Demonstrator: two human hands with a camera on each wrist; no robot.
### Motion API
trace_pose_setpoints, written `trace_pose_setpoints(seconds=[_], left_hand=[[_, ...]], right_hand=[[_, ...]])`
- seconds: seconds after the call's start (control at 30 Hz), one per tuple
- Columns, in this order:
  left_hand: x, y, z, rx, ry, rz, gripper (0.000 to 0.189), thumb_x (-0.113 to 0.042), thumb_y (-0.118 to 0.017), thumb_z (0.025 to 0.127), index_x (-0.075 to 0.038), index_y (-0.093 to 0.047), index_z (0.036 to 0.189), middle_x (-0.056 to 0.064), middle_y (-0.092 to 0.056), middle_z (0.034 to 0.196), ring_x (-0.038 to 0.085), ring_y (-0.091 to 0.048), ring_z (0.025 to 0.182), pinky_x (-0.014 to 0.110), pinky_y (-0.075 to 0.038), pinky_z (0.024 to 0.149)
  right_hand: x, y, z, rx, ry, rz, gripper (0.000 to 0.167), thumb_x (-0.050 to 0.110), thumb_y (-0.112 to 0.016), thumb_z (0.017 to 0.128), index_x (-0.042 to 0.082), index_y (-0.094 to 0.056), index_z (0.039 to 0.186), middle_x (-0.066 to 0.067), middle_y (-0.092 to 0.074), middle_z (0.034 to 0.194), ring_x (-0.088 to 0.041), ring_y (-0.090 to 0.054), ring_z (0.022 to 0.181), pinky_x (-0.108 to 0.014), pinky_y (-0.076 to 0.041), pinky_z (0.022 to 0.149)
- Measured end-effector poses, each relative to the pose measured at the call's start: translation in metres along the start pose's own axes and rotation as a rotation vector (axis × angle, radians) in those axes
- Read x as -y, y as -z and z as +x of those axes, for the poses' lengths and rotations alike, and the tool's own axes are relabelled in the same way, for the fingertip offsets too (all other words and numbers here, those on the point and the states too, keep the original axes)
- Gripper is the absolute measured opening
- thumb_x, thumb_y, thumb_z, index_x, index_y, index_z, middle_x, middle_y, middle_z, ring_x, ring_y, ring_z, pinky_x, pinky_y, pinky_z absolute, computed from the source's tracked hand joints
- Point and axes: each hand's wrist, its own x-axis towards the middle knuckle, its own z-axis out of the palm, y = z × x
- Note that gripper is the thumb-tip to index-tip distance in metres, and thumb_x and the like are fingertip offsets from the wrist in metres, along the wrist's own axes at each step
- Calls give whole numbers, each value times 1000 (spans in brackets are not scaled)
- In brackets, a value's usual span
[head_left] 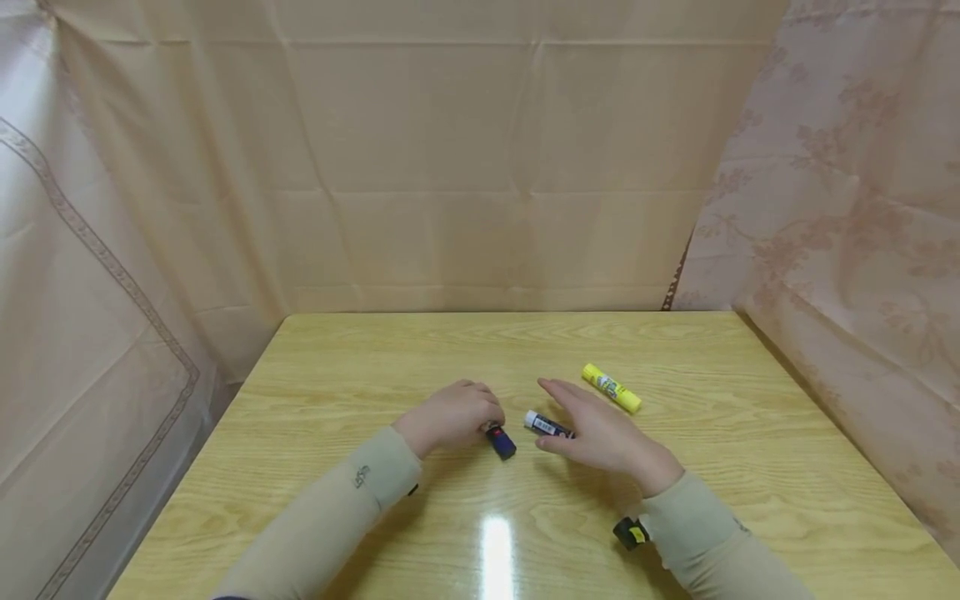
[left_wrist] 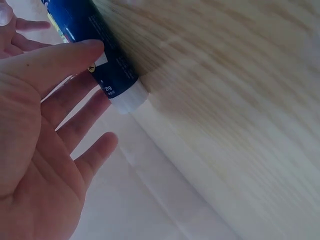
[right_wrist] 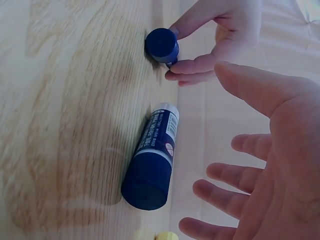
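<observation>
My left hand (head_left: pixel 453 415) pinches a dark blue glue stick (head_left: pixel 501 442) between thumb and fingers, low over the table. In the left wrist view the thumb lies across this held glue stick (left_wrist: pixel 117 70), and its white end points away from the hand. A second dark blue glue stick (head_left: pixel 546 424) with a white end lies on the table, partly covered by my right hand (head_left: pixel 607 433). The right wrist view has that second stick (right_wrist: pixel 150 160) in front of the right hand's spread fingers (right_wrist: pixel 227 177), with a gap between them.
A yellow glue stick (head_left: pixel 611 387) lies on the wooden table (head_left: pixel 337 358) just beyond the right hand. Beside the right cuff is a small black item with a yellow mark (head_left: pixel 628 533). Cloth hangings (head_left: pixel 450 167) stand behind the table and at both sides.
</observation>
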Motion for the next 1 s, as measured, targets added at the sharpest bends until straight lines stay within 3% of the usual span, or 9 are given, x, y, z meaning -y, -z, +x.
trace_pose_setpoints(seconds=[0.17, 0.4, 0.67, 0.8, 1.0], left_hand=[[2, -1, -2, -2, 3, -9, 16, -15, -74, 95, -23, -77, 107, -10, -71, 105, 12, -65, 101, 35, -50, 96], [0, -3, -2, 31, 35, -12, 20, -13, -74, 94, -21, -77, 113, -8, -72, 108, 12, -67, 99, 33, -52, 93], [1, -4, -4, 17, 67, -14, 18, -14, -75, 94, -22, -77, 111, -9, -72, 106, 11, -68, 96, 35, -54, 90], [4, -4, -7, -20, 95, -40, 18, -17, -74, 95, -20, -77, 113, -7, -73, 109, 12, -69, 99, 36, -54, 91], [7, 1, -13, -135, 95, -114, 15, -21, -76, 94, -15, -76, 108, -3, -74, 102, 10, -68, 88, 32, -55, 83]], right_hand=[[1, 0, 0, 0, -5, -4, 86, 44, -76, 91, 15, -34, 160, -15, -39, 158, -36, -41, 142, -56, -35, 112], [2, -1, 3, 16, -10, -4, 86, 46, -75, 92, 17, -33, 160, -14, -39, 159, -36, -40, 142, -57, -35, 112], [4, 1, 4, -7, 9, 27, 82, 44, -74, 93, 15, -35, 159, -12, -41, 158, -33, -40, 143, -54, -35, 113], [6, 6, 4, -32, 2, 76, 81, 51, -72, 93, 16, -38, 158, -8, -43, 156, -31, -41, 142, -54, -36, 112], [11, 14, 5, -79, 11, 108, 82, 55, -71, 92, 14, -41, 156, -9, -48, 153, -32, -46, 138, -55, -39, 110]])
